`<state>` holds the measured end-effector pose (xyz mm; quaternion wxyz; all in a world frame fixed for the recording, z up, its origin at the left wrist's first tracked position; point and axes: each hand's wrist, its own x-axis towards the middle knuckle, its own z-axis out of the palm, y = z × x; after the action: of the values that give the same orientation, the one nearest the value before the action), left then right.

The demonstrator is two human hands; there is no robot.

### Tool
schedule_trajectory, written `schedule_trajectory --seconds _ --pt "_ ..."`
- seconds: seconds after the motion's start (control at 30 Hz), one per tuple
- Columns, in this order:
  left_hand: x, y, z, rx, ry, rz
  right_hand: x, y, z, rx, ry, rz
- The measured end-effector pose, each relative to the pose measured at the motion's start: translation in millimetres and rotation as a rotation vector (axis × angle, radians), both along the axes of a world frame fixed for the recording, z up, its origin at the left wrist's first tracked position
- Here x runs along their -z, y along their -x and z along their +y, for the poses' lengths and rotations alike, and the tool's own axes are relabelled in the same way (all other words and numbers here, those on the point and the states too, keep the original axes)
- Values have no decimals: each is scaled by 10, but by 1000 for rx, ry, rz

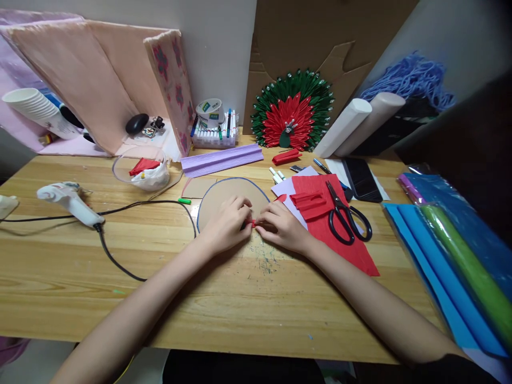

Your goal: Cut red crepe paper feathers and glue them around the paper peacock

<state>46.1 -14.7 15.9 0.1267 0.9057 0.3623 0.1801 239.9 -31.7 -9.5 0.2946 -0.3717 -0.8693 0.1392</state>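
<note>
Between my two hands is a small piece of red crepe paper [253, 223], mostly hidden by the fingers. My left hand [230, 221] pinches its left side, and my right hand [282, 224] pinches its right side with the fingertips close together. Under and behind the hands lies a round cardboard disc [224, 197] with a blue outline. To the right of my right hand, folded red crepe strips [310, 205] rest on a red crepe sheet [344, 248]. Black-handled scissors [346, 216] lie across that sheet.
A white glue gun [70, 201] with a black cord lies at left. Behind it stands a clear bowl [120, 170] with scraps. A purple crepe strip [224, 160], a marker box [214, 140] and a red-green peacock craft [292, 114] are at the back. Wrapped paper rolls [460, 261] line the right edge.
</note>
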Motion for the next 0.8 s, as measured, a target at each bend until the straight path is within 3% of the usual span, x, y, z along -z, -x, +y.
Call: schedule_trajectory --seconds 0.5,0.8 --pt "72 17 -21 20 -36 -35 56 58 19 46 -87 -24" --pt "118 -8 -10 -2 22 -83 69 56 15 47 -58 -12"
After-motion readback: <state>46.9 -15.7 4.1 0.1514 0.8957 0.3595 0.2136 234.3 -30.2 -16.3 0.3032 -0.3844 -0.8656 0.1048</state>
